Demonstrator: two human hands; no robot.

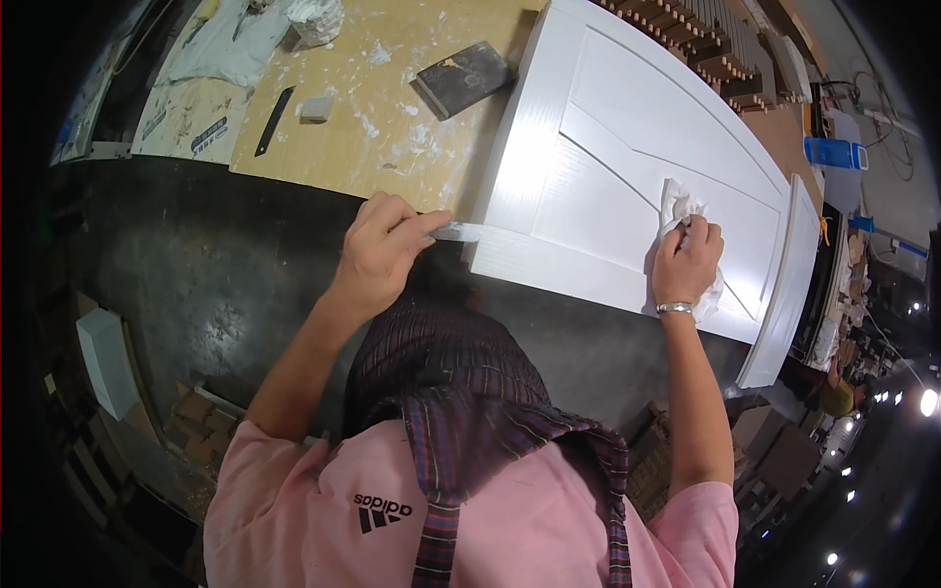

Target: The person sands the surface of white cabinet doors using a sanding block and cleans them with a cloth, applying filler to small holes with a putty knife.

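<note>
A white panelled door [559, 186] with grooved lines lies flat in front of me. My left hand [377, 240] is closed around a putty knife [459, 232], whose pale-smeared blade meets the door's near left corner. On the right part of the door, my right hand [689, 260] has its fingers bunched on a crumpled white cloth [678, 199]. Something small and dark shows between those fingers; I cannot make out what it is. The palm side of both hands is hidden.
The plywood worktop [338, 157] is spotted with white. On it lie a dark block [464, 78], a small pale block [316, 110] and a black strip [274, 122]. A narrow white board [781, 294] stands right of the door; slatted wood pieces [701, 39] are stacked beyond.
</note>
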